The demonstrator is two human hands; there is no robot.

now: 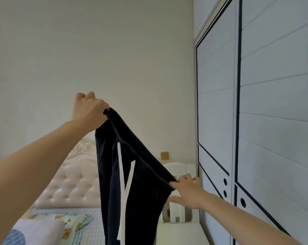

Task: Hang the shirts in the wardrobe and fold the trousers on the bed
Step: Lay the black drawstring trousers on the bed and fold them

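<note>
Dark navy trousers (140, 200) with an elastic waistband and a white drawstring hang in the air in front of me. My left hand (89, 110) is raised and grips one end of the waistband. Lower and to the right, my right hand (188, 190) pinches the other end of the waistband, its remaining fingers spread. The legs drop out of view at the bottom edge. The bed (89, 225) lies below at the left. The wardrobe (255, 121) stands at the right with its white, dark-trimmed sliding doors closed.
A cream tufted headboard (73, 181) stands behind the bed. Pillows and a patterned cloth (43, 227) lie on it. A white cot rail (178, 213) sits between bed and wardrobe. A wall socket (164, 155) is on the far wall.
</note>
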